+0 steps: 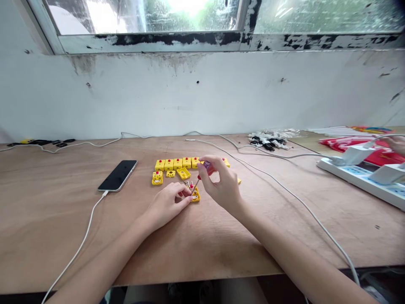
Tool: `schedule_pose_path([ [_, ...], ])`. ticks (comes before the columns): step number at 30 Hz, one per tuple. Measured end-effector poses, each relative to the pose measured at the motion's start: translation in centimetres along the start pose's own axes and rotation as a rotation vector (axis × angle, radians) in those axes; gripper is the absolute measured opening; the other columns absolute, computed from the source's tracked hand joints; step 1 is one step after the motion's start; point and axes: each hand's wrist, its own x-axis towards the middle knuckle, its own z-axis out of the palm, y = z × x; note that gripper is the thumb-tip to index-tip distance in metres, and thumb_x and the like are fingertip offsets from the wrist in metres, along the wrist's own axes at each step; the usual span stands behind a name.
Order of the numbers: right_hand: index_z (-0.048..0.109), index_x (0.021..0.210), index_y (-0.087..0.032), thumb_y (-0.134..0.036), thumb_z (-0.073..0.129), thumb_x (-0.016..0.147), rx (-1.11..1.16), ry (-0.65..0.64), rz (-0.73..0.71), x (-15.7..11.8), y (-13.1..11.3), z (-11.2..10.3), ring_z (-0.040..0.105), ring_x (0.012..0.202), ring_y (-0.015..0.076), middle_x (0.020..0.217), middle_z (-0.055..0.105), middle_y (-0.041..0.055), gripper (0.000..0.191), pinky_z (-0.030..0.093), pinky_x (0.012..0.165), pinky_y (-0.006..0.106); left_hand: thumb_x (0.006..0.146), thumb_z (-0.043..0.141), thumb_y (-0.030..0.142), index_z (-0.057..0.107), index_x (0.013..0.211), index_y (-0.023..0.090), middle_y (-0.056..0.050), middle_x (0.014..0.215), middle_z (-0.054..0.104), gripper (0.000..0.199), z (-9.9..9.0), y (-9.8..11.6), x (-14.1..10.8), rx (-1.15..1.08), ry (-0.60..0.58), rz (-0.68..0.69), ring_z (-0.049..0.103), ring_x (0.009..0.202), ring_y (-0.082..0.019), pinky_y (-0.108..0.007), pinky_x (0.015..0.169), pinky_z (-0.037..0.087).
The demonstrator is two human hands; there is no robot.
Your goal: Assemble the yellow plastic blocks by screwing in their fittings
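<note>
At frame center, the left hand (171,203) steadies a yellow case (196,196) while the right hand (220,182) grips what appears a screwdriver (206,165).

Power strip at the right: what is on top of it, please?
Two white adapters sit on the power strip, with blue socket faces visible beside them. Whatever is under the adapters is covered.

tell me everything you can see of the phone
The phone lies flat on the table, left of the left hand. It is a slim slab with rounded corners, a dark, glossy, glass-like screen facing up with nothing lit on it, and a pale rim. It sits at a slant, far end turned rightward. A white cable plugs into its near end; neither hand touches it.
</note>
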Motion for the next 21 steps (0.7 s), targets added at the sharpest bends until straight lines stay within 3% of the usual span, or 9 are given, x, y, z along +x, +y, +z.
schedule_pose_path([
  [21,0.054,0.094,-0.022,-0.022,0.051,0.088,0.002,0.008,-0.008,0.05,-0.20,0.01,0.061,0.053,0.0087,0.066,0.063,-0.0034,0.007,0.048,0.052,0.020,0.082,0.056,0.032,0.065,0.080,0.022,-0.001,0.076,0.061,0.014,0.29,-0.21,0.40,0.024,0.029,0.023,0.050,0.073,-0.017,-0.028,0.065,0.041],
])
